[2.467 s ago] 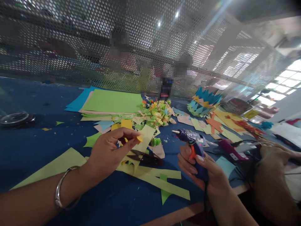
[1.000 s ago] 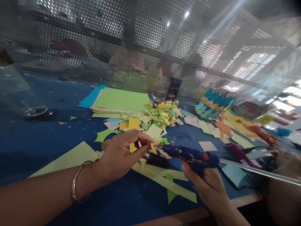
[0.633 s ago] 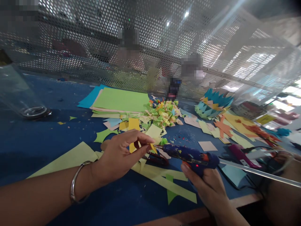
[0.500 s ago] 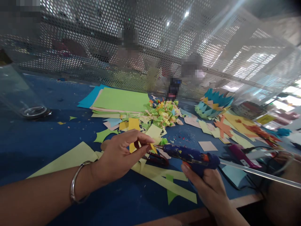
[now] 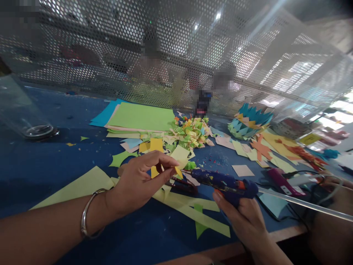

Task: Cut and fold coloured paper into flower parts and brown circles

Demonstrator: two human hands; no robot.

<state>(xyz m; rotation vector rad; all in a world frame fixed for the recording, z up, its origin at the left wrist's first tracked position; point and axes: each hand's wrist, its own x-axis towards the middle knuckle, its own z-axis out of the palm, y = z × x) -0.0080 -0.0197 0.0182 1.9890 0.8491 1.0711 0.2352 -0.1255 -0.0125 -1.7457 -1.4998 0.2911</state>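
Between thumb and fingers, my left hand (image 5: pixel 143 176) pinches a small yellow paper piece (image 5: pixel 178 171). My right hand (image 5: pixel 244 213) grips a blue glue gun (image 5: pixel 217 180) by its handle, and a long clear glue stick (image 5: pixel 303 204) sticks out of its back. The gun's nozzle points left and meets or nearly meets the yellow paper; I cannot tell which. Below my left fingers lie dark red-handled scissors (image 5: pixel 184 186), partly hidden. Pale yellow paper strips (image 5: pixel 198 211) and a green scrap (image 5: pixel 200 224) rest on the table under the gun.
A heap of small folded paper bits (image 5: pixel 191 132) lies beyond my hands, beside stacked coloured sheets (image 5: pixel 146 116). A spiky paper bowl (image 5: pixel 249 123) stands at the back right. A clear container (image 5: pixel 33 117) is at left. A purple power strip (image 5: pixel 284 182) with cables lies right, near another person's arm (image 5: pixel 333 221).
Both hands keep nearly the same pose. The yellow paper is turned slightly at the nozzle, and the whole view has shifted a little.
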